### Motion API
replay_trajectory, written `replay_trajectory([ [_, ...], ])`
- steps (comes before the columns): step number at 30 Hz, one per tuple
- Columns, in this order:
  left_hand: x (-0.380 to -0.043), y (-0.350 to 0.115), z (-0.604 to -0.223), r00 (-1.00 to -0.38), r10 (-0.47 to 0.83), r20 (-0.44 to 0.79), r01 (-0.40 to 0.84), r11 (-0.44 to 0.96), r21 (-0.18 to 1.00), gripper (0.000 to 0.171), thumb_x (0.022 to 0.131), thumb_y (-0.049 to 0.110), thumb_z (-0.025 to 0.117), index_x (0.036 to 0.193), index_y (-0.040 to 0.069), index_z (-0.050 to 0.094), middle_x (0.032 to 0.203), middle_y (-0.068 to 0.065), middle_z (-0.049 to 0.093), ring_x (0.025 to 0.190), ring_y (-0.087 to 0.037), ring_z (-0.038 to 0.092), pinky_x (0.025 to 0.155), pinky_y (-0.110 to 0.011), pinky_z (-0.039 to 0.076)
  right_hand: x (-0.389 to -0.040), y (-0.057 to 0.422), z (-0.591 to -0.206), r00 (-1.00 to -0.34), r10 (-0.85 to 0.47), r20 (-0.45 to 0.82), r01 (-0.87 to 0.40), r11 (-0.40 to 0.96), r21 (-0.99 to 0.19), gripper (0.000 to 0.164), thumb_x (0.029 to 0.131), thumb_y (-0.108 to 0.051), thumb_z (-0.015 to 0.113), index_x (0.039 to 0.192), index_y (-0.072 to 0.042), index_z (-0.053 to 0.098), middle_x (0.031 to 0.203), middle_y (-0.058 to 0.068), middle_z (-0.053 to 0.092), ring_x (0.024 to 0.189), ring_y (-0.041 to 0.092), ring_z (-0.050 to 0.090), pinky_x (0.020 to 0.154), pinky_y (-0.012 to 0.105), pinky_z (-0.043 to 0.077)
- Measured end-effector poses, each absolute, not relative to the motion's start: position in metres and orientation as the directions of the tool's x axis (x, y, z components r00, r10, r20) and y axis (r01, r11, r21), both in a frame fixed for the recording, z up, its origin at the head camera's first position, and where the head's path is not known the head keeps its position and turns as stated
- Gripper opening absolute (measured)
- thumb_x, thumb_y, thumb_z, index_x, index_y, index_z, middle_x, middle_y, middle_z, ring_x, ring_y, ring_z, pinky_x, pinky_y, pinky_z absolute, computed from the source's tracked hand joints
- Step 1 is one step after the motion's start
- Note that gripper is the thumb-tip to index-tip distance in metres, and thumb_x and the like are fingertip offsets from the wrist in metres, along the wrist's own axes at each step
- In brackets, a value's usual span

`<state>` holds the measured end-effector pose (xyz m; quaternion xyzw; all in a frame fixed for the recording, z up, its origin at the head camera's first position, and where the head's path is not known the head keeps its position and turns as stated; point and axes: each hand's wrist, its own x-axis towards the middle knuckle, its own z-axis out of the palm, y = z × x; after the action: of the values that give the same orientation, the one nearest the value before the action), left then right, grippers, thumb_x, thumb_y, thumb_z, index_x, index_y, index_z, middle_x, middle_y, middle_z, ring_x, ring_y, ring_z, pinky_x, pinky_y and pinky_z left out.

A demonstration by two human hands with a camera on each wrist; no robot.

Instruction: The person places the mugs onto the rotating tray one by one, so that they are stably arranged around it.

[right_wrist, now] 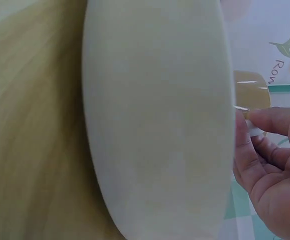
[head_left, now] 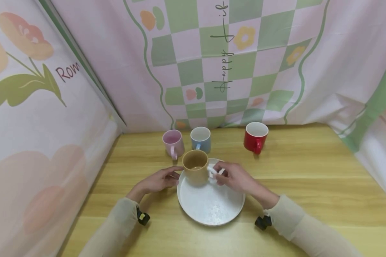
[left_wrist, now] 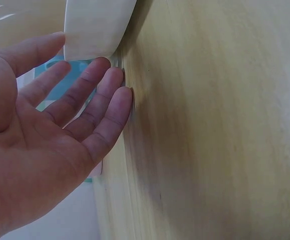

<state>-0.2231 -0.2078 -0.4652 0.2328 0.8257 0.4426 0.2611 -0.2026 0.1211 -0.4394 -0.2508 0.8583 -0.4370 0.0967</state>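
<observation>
A tan mug (head_left: 195, 167) with a white handle (head_left: 212, 170) is over the back left part of a round white plate (head_left: 212, 207). Thumb and fingers of my right hand (head_left: 234, 176) pinch that handle; the right wrist view also shows the pinch, with the mug (right_wrist: 252, 92) partly behind the plate (right_wrist: 160, 120). My left hand (head_left: 159, 180) is at the plate's left rim, its index finger reaching toward the mug's side. In the left wrist view this hand (left_wrist: 49, 120) has loosely spread fingers and holds nothing. Whether the mug's base touches the plate is unclear.
Behind the plate stand a pink mug (head_left: 173, 142) and a light blue mug (head_left: 201, 138), side by side. Farther right is a red mug (head_left: 256, 137). A patterned cloth (head_left: 212, 64) hangs along the back of the wooden table (head_left: 308, 171), and a floral panel (head_left: 51, 142) borders its left side.
</observation>
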Motion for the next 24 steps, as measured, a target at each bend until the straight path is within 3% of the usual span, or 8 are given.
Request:
replay_trajectory([
  [9, -0.2228, -0.2079, -0.4657, -0.760, 0.615, -0.207, 0.166, 0.493, 0.854, 0.052, 0.101, 0.010, 0.056, 0.151, 0.010, 0.040, 0.137, -0.023, 0.058, 0.129, -0.038, 0.054, 0.103, -0.045, 0.052, -0.2026, 0.1190, -0.4453, -0.841, -0.538, 0.055, -0.364, 0.487, -0.794, 0.012, 0.093, -0.007, 0.065, 0.105, -0.006, 0.067, 0.084, 0.006, 0.072, 0.069, 0.008, 0.065, 0.059, 0.022, 0.054],
  [24, -0.2236, -0.2072, -0.4648, -0.763, 0.602, -0.234, 0.152, 0.519, 0.841, 0.051, 0.101, 0.013, 0.056, 0.151, 0.015, 0.042, 0.137, -0.018, 0.060, 0.127, -0.034, 0.057, 0.102, -0.044, 0.052, -0.2059, 0.1191, -0.4477, -0.821, -0.565, 0.081, -0.414, 0.490, -0.767, 0.018, 0.091, -0.010, 0.069, 0.109, -0.008, 0.068, 0.091, 0.003, 0.072, 0.073, 0.007, 0.066, 0.062, 0.021, 0.055],
])
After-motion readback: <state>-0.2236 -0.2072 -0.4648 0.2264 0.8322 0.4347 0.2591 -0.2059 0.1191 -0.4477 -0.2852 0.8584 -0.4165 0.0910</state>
